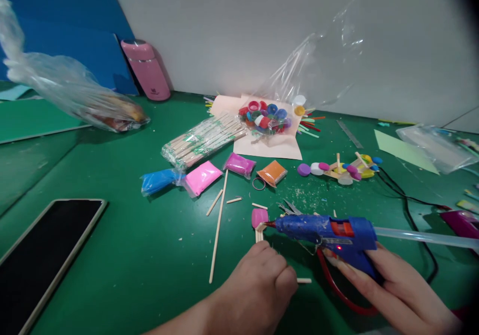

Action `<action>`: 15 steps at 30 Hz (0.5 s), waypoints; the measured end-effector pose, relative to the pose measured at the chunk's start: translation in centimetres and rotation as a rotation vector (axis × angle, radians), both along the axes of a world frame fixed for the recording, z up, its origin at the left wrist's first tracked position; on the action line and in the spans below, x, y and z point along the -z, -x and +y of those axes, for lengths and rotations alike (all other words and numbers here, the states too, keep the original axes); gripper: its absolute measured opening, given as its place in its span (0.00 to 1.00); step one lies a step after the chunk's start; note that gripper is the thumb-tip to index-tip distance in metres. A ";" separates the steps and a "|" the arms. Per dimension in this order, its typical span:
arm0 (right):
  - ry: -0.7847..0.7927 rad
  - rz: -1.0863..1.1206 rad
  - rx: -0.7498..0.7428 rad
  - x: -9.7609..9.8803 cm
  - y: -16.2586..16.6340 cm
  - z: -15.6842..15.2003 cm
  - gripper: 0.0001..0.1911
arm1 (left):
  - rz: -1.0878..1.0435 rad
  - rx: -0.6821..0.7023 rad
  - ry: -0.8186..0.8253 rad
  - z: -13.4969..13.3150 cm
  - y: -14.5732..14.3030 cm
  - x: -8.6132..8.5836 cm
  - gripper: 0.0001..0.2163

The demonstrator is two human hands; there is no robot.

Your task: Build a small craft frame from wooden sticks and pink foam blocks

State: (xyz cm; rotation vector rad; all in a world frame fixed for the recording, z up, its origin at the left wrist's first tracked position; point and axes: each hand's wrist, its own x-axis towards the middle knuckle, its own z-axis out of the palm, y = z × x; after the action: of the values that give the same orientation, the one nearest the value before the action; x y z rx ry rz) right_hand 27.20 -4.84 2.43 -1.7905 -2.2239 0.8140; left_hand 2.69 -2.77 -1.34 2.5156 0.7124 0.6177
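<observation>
My right hand [392,287] grips a blue hot glue gun [329,232], its nozzle pointing left at a pink bottle cap [259,217] and short wooden sticks [259,235] on the green mat. A clear glue stick [426,237] juts from the gun's back. My left hand [258,285] is closed, pinching a thin wooden stick whose end [304,280] shows at its right; its fingertips rest beside the pink cap.
A long skewer [219,227], packets of coloured clay [202,176], a bundle of sticks [202,140], a bag of bottle caps [266,115], a cap-and-stick model [346,169], a phone [41,255], a pink flask [146,69], black cord [407,210].
</observation>
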 end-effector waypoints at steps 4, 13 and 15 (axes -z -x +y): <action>-0.036 0.008 0.003 0.3 -0.3 -0.1 0.16 | 0.054 0.040 0.039 0.1 0.0 0.0 0.06; -0.021 -0.004 0.012 0.6 -0.8 -0.2 0.15 | 0.040 0.035 0.029 0.3 -0.1 0.3 0.05; -0.023 -0.002 0.016 0.8 -1.0 -0.3 0.15 | 0.037 0.031 0.032 0.3 -0.1 0.3 0.05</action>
State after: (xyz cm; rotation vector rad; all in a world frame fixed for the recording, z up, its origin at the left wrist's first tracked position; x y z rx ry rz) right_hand 28.25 -5.17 1.64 -1.7975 -2.2079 0.7800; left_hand 2.78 -2.46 -1.63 2.5103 0.6892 0.5456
